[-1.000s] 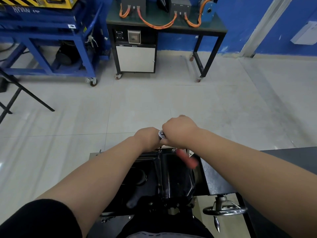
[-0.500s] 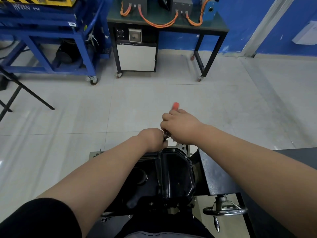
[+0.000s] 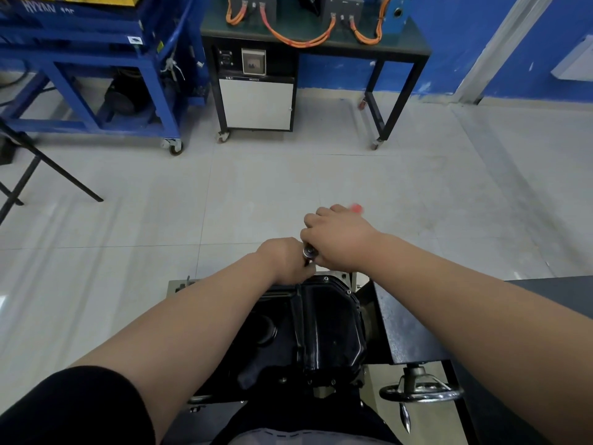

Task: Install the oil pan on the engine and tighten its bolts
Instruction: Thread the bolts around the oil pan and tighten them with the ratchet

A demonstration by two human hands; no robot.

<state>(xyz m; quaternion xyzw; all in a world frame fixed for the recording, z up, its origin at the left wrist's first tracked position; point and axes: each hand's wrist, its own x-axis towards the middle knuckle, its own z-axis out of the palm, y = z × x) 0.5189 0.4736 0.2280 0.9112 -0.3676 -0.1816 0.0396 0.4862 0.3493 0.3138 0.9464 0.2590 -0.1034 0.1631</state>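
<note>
The black oil pan (image 3: 324, 319) sits in the engine stand (image 3: 404, 329). At its far edge the left grip (image 3: 282, 258) curls around the ratchet head (image 3: 309, 251), seemingly steadying it on a hidden bolt — the right grip (image 3: 337, 239) clasps the red handle (image 3: 355, 207) for leverage.

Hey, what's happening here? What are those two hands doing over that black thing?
A person is bolting a black metal oil pan onto an engine, mostly hidden beneath it, on a grey steel stand. Their right hand grips a red-handled steel ratchet wrench at the pan's far edge, its red tip poking out past the knuckles. The left hand is curled round the tool just below its shiny head, steadying it on a bolt that the hands hide. Other small bolts already sit along the pan's rim.
</note>
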